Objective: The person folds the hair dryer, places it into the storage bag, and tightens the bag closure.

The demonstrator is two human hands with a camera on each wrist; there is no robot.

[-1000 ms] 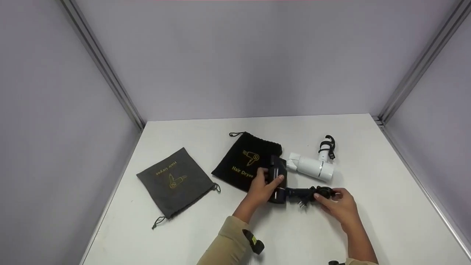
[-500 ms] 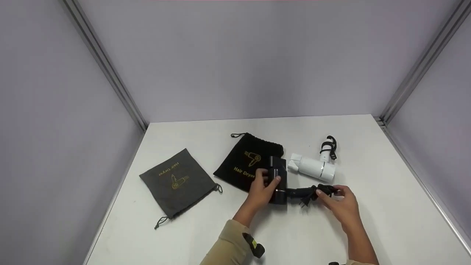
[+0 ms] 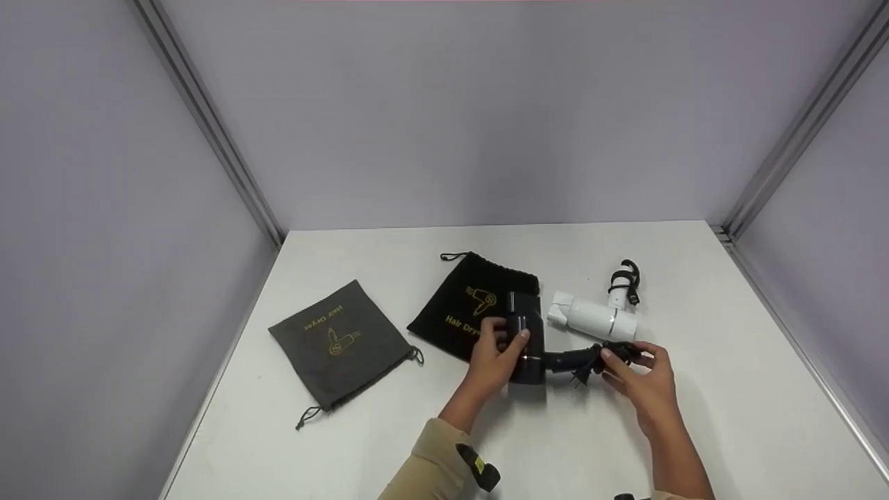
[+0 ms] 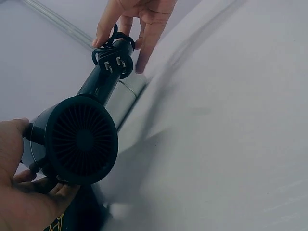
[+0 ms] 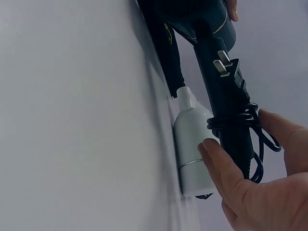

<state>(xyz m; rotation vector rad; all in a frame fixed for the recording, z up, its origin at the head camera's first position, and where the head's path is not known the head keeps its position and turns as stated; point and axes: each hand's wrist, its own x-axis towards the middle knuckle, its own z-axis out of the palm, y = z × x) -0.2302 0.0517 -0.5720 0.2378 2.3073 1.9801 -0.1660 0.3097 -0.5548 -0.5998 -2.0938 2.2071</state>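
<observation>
A black hair dryer (image 3: 530, 347) is held above the table between both hands. My left hand (image 3: 494, 357) grips its barrel, thumb on the near side; the left wrist view shows the round rear grille (image 4: 84, 139) facing the camera. My right hand (image 3: 646, 382) pinches the handle end, where the black cord (image 5: 236, 118) is wound round the handle and the two-pin plug (image 5: 222, 63) sticks out. Behind the barrel lies a black drawstring pouch (image 3: 479, 288) with gold "Hair Dryer" lettering, partly covered by the dryer and left hand.
A white hair dryer (image 3: 594, 318) lies on the table behind the right hand, its black cord wrapped round the handle. A grey drawstring pouch (image 3: 340, 347) lies flat at the left. Pale panels (image 3: 486, 118) enclose the white table (image 3: 278, 451) at the back and sides.
The right hand and the handle end have risen slightly, and the black dryer has turned a little in the hands. The left hand keeps its grip on the barrel. The view has shifted slightly.
</observation>
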